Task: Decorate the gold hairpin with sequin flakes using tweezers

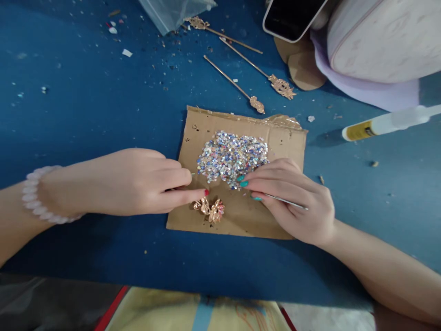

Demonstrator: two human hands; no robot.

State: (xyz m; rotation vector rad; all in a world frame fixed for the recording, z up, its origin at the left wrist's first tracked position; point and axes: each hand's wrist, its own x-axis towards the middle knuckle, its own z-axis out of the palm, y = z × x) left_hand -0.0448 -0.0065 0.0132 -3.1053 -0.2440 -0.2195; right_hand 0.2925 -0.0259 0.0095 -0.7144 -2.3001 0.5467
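My left hand (148, 184) is closed at the left of a cardboard sheet (241, 220). Its stretched index finger touches a rose-gold hairpin (216, 210), whose flower-shaped head shows pink bits at one side. The hairpin's stem is mostly hidden under the fingers. In my right hand (296, 197) a slim metal tool (287, 201) is pinched; its kind and tip are hidden by the fingers. Those fingertips rest at the lower right edge of a pile of small glittering chips (234, 156), blue, white and silvery, spread on the cardboard.
Beyond the cardboard lie more rose-gold hairpins (280, 86) and a clear plastic bag (172, 14). A phone (294, 18), a pale rounded case (386, 41) and a glue bottle (379, 126) are at the right. Scraps dot the blue table (86, 115).
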